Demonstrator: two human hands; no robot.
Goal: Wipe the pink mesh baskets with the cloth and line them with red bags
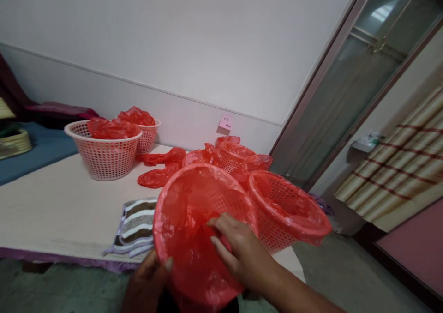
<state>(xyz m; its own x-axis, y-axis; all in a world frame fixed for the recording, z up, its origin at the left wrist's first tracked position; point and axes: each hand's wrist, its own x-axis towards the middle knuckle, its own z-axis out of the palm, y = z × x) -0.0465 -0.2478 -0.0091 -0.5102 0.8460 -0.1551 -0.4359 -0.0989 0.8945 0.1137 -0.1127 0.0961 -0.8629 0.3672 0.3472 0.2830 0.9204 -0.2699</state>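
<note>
Room that looks like part of a home: striped curtain [398,153] and glass-panelled door [328,91] at right, plain white wall [173,36] behind, blue cloth [51,147] at far left.

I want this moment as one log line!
left hand: grips basket rim | right hand: inside, at red bag | nearby: striped cloth

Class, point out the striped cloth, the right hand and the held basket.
Striped cloth [138,225], head view, striped middle.
Right hand [238,246], head view, its back.
Held basket [158,227], head view, left rim.
</note>
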